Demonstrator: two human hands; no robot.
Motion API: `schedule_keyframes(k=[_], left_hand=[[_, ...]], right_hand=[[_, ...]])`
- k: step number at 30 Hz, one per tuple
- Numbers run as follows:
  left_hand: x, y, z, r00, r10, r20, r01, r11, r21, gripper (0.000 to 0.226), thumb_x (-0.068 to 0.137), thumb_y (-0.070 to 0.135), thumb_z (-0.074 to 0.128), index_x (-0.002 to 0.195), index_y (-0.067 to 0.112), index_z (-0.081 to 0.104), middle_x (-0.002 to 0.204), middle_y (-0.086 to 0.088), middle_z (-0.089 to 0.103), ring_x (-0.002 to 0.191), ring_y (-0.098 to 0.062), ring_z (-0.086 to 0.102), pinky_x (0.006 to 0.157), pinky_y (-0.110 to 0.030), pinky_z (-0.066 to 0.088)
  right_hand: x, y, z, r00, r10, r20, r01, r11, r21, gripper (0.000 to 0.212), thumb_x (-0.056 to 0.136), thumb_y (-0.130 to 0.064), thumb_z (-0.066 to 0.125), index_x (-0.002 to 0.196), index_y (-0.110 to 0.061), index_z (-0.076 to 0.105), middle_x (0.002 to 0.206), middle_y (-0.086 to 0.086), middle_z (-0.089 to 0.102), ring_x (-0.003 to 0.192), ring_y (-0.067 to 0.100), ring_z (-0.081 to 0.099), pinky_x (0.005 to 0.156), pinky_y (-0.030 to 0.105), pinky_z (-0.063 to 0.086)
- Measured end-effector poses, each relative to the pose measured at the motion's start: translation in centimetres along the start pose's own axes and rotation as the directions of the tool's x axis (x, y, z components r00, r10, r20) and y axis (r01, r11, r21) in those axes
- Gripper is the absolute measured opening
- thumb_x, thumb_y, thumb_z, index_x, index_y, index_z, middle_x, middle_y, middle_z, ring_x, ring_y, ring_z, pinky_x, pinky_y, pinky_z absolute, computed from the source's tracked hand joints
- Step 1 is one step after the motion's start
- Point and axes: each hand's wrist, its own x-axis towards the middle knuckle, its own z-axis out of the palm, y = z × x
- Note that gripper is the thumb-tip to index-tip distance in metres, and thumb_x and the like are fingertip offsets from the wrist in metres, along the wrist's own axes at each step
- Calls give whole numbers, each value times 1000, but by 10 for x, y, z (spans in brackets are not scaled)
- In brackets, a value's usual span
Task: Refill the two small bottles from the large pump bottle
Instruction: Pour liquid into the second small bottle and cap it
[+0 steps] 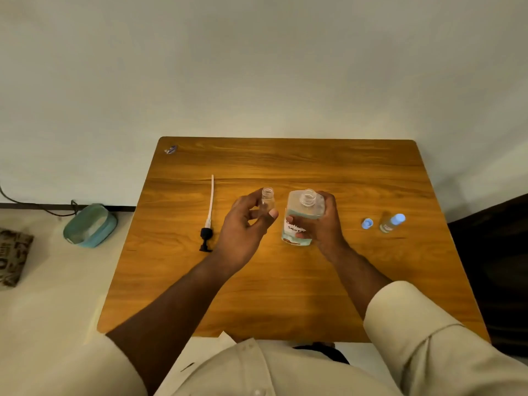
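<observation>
1. The left hand [244,224] is up over the middle of the wooden table [285,295], fingers and thumb pinched round a small clear bottle [267,200]. The bottle is uncapped, mouth open at the top, roughly upright and lifted clear of the wood.
2. Just at three o'clock of it, the right hand [324,224] is wrapped round the large bottle [300,217], fingers pressed on its labelled front, thumb side behind. The neck is open with no pump fitted, and pale blue liquid shows in the lower part.
3. The two open mouths sit near each other, apart, not touching. Whether the large bottle's base rests on the table or is lifted, I cannot tell.
4. Out at nine o'clock of the left hand lies the pump [208,221], flat on the table: black head at the near end, long white tube pointing away to twelve.
5. Over at three o'clock of the right hand, a loose blue cap [367,223] rests on the wood.
6. Just beyond the cap, further to three o'clock, is the second small bottle [392,222], blue cap on it, leaning towards the right in this view.
7. Cream sleeves [414,324] are pushed back on both forearms.
</observation>
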Motion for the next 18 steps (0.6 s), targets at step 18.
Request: schedule_keyframes(k=[18], left_hand=[[10,71,18,961,267,69,-266,964,-25,49,88,21,68,124,48,50,112,18,58,94,-18,67,73,-32,61]], right_hand=[[5,-162,-56,643,-681,351,715,369,-594,82,63,-39,84,129,-19,41,126,7,51,113,12,43,85,17,40]])
